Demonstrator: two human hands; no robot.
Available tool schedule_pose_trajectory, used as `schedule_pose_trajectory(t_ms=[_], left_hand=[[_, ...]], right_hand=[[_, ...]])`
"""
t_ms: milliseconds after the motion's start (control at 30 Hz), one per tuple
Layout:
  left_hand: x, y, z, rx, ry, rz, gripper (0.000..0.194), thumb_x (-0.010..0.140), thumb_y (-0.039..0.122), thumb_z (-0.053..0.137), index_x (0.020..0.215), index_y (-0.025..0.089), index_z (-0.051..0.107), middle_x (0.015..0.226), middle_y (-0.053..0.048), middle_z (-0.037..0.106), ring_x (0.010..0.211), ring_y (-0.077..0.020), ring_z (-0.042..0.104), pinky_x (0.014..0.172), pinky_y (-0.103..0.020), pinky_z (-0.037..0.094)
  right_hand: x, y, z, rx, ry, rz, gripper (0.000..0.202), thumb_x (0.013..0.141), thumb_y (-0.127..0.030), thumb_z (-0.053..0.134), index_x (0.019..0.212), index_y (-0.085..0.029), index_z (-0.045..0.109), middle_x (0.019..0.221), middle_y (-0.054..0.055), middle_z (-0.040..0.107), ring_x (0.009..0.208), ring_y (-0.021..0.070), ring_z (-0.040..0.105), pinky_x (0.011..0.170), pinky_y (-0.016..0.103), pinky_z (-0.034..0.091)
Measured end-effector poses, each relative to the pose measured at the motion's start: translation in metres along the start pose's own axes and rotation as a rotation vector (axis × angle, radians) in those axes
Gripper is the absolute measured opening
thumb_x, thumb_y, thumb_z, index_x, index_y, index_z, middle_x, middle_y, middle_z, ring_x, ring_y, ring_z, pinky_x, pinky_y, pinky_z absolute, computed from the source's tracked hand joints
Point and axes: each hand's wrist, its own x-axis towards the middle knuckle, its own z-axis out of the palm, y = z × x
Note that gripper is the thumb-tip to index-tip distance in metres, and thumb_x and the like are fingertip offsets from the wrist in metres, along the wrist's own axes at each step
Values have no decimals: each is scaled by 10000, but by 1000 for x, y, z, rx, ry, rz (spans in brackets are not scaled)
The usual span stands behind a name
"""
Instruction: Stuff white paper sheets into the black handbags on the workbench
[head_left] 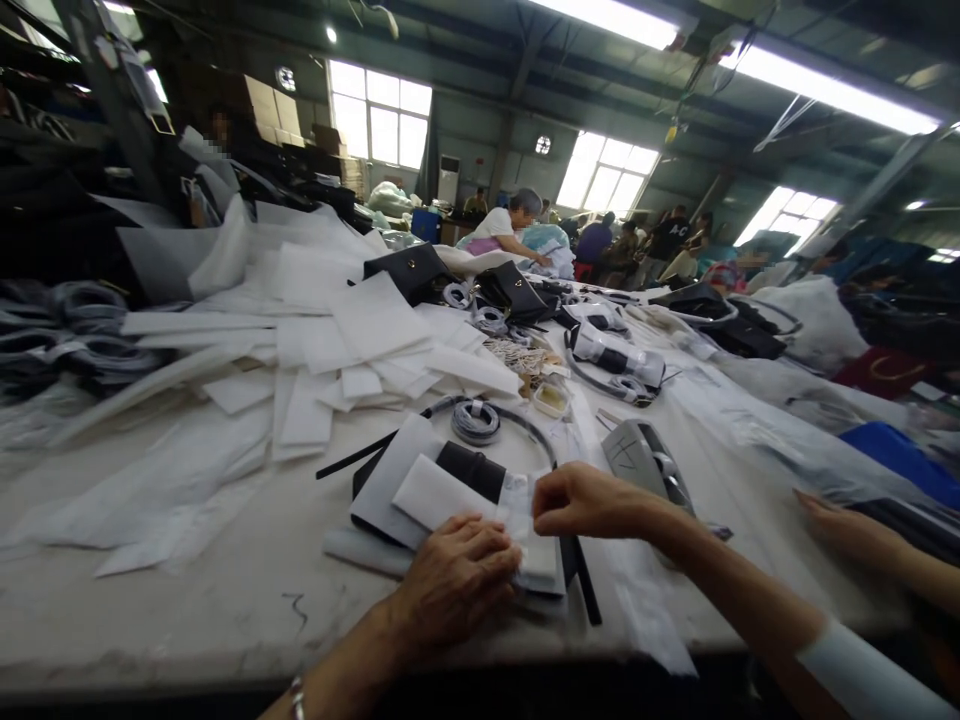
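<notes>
A black handbag [472, 470] lies on the table in front of me, partly covered by white foam sheets [439, 493]. My left hand [459, 572] rests over the lower part of the sheets, its fingers laid out flat. Just to its right, my right hand [574, 500] has its fingers curled together at the edge of a clear plastic film [516, 495]. Whatever is between those fingertips is hidden. A coiled, wrapped strap [475, 422] sits behind the bag, inside the curve of its handle [536, 428]. Close by on the right stands a grey tape dispenser [634, 455].
A heap of white foam sheets [307, 345] spreads over the left. More black bags [514, 292] and a wrapped bag [619, 358] lie farther back. Another person's hand [847, 530] reaches in at the right, near plastic sheeting [750, 430]. A small dish [551, 400] stands mid-table.
</notes>
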Motion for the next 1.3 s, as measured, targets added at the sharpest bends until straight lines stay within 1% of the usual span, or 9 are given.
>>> schedule_pose_trajectory(t_ms=[133,267,367,467,567,667,800,967,1300], left_hand=[[1,-1,1,-27,-19,-17,243,956,232,570,1198,249,565,1099,-26,684,1173,-223,604,1057,-413,442],[2,-3,3,-47,-24,-29,215,963,278,569,1175,246,562,1072,-28,677,1125,-226,613,1035,-410,443],[1,-5,5,-67,-68,-26,223,964,289,568,1181,242,545,1105,-27,665,1137,-227,596,1038,-417,424],[0,-7,7,-67,-81,-33,224,970,295,557,1187,241,539,1113,-31,658,1141,-232,586,1028,-415,421],[-1,-6,8,-65,-71,-41,215,968,308,565,1171,240,546,1105,-29,657,1132,-232,588,1023,-407,422],[-1,-5,9,-69,-60,-54,228,953,318,604,1162,246,549,1112,-15,659,1139,-225,589,1034,-404,414],[-2,-5,9,-82,-45,-57,257,940,322,633,1173,255,546,1126,-3,661,1150,-220,587,1055,-409,398],[-2,-4,8,-62,-19,-53,240,961,338,598,1185,266,548,1103,-3,665,1125,-209,599,1050,-398,410],[-5,-14,24,18,122,35,224,959,363,590,1155,259,571,1053,-1,687,1069,-202,636,1032,-349,428]], right_hand=[[58,-9,3,-455,-73,-35,38,639,-213,771,646,-245,752,545,-60,632,488,99,515,468,200,306],[94,-13,7,-657,-231,-10,162,529,-298,873,628,-245,757,547,-51,645,507,118,563,491,210,331],[110,-26,14,-975,-354,-53,307,546,-411,888,734,-193,781,667,28,718,663,205,667,611,264,423],[122,-31,16,-1208,-336,-129,449,524,-473,909,775,-125,775,797,126,749,808,301,697,773,364,462],[129,-19,2,-1096,-337,-34,497,496,-496,925,803,-135,773,807,118,741,824,316,697,779,376,468],[127,2,-22,-774,-189,80,563,424,-452,956,892,-195,776,844,70,736,871,305,688,771,348,469],[113,24,-37,-562,-28,130,456,609,-382,875,1020,-226,753,959,44,747,877,235,685,726,281,482],[95,43,-17,-348,15,167,173,723,-246,752,894,-232,772,824,-17,762,752,156,698,598,194,472],[66,39,21,-355,394,165,173,818,-177,631,862,-206,796,861,31,780,821,178,714,755,235,504]])
